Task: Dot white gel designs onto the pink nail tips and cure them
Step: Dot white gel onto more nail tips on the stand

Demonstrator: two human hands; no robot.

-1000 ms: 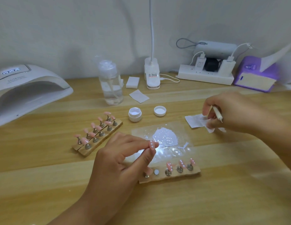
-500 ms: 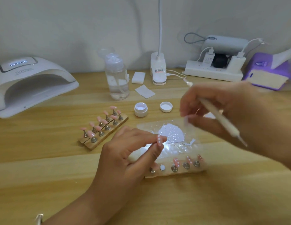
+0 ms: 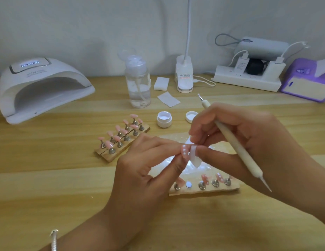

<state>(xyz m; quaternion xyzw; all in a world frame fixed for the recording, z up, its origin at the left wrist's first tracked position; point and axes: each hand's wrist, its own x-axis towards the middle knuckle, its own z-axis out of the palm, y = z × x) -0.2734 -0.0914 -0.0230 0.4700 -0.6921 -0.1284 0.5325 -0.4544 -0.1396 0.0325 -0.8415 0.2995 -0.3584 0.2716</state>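
Your left hand [image 3: 149, 171] pinches a glossy pink nail tip with white dots [image 3: 184, 151] between thumb and forefinger, raised over the middle of the table. Your right hand [image 3: 248, 134] meets it: thumb and forefinger pinch a small folded white wipe [image 3: 194, 157] that touches the tip's right edge. The other fingers curl round a slim white dotting pen [image 3: 235, 142], which lies tilted across the hand with its metal ball end pointing away from you.

Under both hands lies a crinkled clear plastic sheet [image 3: 209, 164]. Just in front of it is a pale wooden holder strip [image 3: 221, 190] with metal stands that carry dotted pink tips.

Beyond the hands stands a small open white gel jar [image 3: 164, 120], its round white lid [image 3: 190, 116] beside it. To the left, two wooden strips of plain pink tips [image 3: 121, 138] lie at an angle. Further back are a clear pump bottle [image 3: 138, 84] and, far left, a white domed curing lamp [image 3: 40, 87] on the light wooden table [image 3: 49, 178].
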